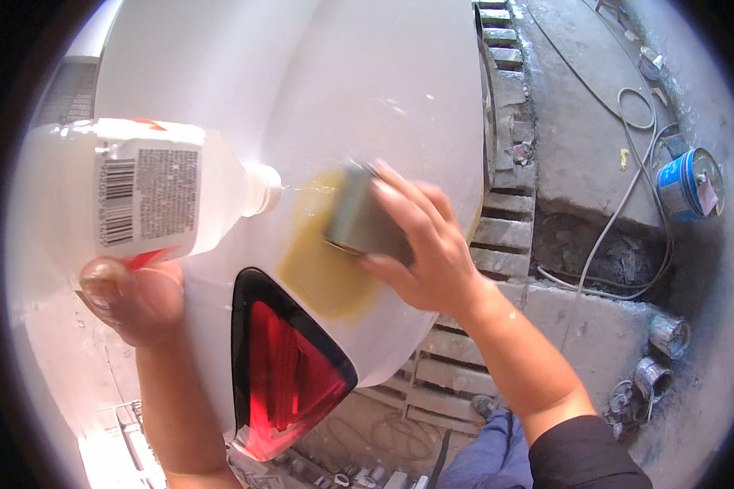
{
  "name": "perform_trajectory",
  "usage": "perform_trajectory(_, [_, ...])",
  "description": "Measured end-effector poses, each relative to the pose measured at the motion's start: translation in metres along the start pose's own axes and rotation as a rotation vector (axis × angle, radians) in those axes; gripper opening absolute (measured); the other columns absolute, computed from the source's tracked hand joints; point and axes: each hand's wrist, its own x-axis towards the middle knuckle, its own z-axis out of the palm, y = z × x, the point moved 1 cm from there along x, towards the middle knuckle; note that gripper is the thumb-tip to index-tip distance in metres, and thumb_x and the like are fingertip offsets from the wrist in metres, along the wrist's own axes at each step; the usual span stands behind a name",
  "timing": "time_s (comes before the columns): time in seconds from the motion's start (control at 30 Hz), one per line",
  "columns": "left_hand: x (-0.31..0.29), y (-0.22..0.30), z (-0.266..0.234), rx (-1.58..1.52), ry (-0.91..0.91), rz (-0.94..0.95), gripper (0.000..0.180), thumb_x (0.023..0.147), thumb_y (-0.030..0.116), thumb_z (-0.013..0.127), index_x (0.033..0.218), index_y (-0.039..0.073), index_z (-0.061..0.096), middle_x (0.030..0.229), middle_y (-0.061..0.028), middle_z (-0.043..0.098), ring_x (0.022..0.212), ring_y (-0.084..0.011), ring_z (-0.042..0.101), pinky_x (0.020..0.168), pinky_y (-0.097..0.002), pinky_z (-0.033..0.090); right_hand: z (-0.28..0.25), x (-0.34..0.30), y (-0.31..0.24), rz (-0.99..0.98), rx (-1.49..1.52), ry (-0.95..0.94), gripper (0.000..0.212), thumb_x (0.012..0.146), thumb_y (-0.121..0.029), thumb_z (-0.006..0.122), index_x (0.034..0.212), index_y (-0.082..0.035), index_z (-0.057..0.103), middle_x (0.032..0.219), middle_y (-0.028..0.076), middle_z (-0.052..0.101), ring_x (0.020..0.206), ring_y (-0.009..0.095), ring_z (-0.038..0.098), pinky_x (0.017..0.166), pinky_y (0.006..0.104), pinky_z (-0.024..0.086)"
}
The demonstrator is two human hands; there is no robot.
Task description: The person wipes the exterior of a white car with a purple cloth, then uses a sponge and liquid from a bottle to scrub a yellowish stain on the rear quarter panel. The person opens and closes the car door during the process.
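Observation:
My left hand [143,301] is closed around a translucent plastic bottle [224,191] with a printed label, tipped sideways so its neck points right. A thin stream of liquid runs from its mouth toward a grey sanding block [351,208]. My right hand [424,232] grips that block and presses it flat on a yellow filler patch [326,285] on the white car body panel [326,90]. Part of the patch is hidden under the block and my fingers. Just below the patch sits a red tail light [281,367] with a black border.
Slatted pallets [506,232] lie beyond the panel's right edge. A grey hose [607,253] coils over the concrete floor near a blue paint can [685,186]. Metal cans [652,376] stand at the lower right. Small items [367,477] lie along the bottom edge.

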Motion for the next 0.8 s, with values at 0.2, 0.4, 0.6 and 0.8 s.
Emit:
perform_trajectory(0.2, [-0.010, 0.002, -0.038, 0.182, -0.054, -0.041, 0.058, 0.102, 0.040, 0.056, 0.142, -0.001, 0.048, 0.143, -0.0188, 0.053, 0.129, -0.0326, 0.055, 0.113, -0.0537, 0.041, 0.003, -0.005, 0.000, 0.031, 0.016, 0.038, 0.072, 0.078, -0.026, 0.079, 0.141, -0.006, 0.051, 0.148, 0.019, 0.051, 0.121, 0.037, 0.054, 0.103, 0.0471, 0.043])
perform_trajectory(0.4, [-0.004, 0.004, -0.016, 0.150, -0.074, -0.089, 0.067, 0.099, 0.050, 0.056, 0.143, 0.000, 0.047, 0.145, -0.0166, 0.052, 0.136, -0.0310, 0.049, 0.116, -0.0538, 0.035, -0.001, -0.030, 0.007, 0.029, -0.006, -0.002, 0.068, 0.086, -0.029, 0.078, 0.142, -0.003, 0.050, 0.145, 0.026, 0.052, 0.116, 0.039, 0.058, 0.101, 0.0456, 0.046])
perform_trajectory(0.6, [-0.010, 0.002, -0.015, 0.141, 0.040, -0.087, 0.077, 0.096, 0.056, 0.058, 0.146, 0.000, 0.045, 0.147, -0.0148, 0.051, 0.136, -0.0310, 0.048, 0.116, -0.0540, 0.034, -0.005, 0.017, 0.000, -0.032, -0.004, 0.016, 0.071, 0.087, -0.028, 0.077, 0.145, -0.001, 0.045, 0.146, 0.027, 0.050, 0.120, 0.041, 0.057, 0.103, 0.0467, 0.045])
perform_trajectory(0.8, [-0.012, -0.004, 0.000, 0.252, 0.104, -0.081, 0.077, 0.095, 0.055, 0.060, 0.146, 0.000, 0.046, 0.147, -0.0131, 0.052, 0.136, -0.0317, 0.047, 0.116, -0.0540, 0.034, 0.004, -0.053, 0.008, 0.106, -0.024, 0.032, 0.070, 0.082, -0.026, 0.078, 0.141, -0.001, 0.050, 0.145, 0.026, 0.051, 0.119, 0.041, 0.057, 0.103, 0.0473, 0.044])
